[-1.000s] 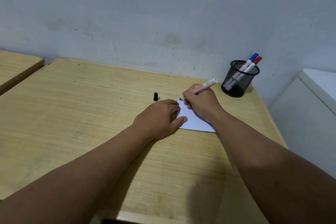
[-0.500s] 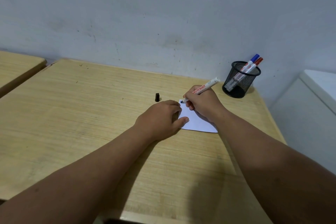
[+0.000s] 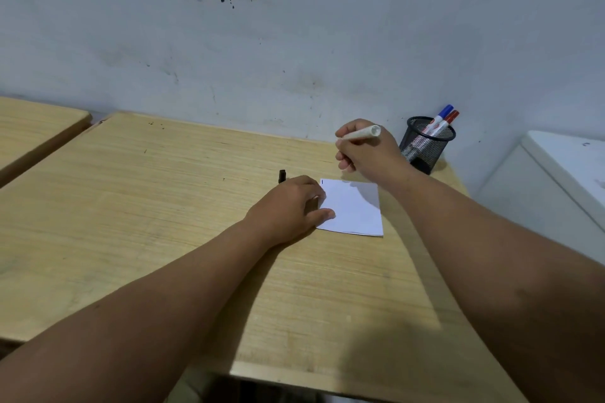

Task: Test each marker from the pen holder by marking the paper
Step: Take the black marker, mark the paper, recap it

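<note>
A small white paper (image 3: 355,209) lies on the wooden desk (image 3: 163,206), with a short dark mark at its top left corner. My left hand (image 3: 288,206) presses flat on the paper's left edge. My right hand (image 3: 363,149) is raised above the paper's far edge and grips a white marker (image 3: 360,133), which lies almost level. A black marker cap (image 3: 282,175) sits on the desk just beyond my left hand. The black mesh pen holder (image 3: 425,144) stands at the desk's far right corner with a blue-capped marker (image 3: 440,118) and a red-capped marker (image 3: 448,121) in it.
A pale wall (image 3: 294,42) runs directly behind the desk. A second wooden desk (image 3: 32,127) stands to the left across a narrow gap. A white cabinet (image 3: 556,180) stands to the right of the desk.
My right hand has lifted the marker off the paper and moved up toward the pen holder, leaving a short mark at the paper's corner. My left hand stays on the paper.
</note>
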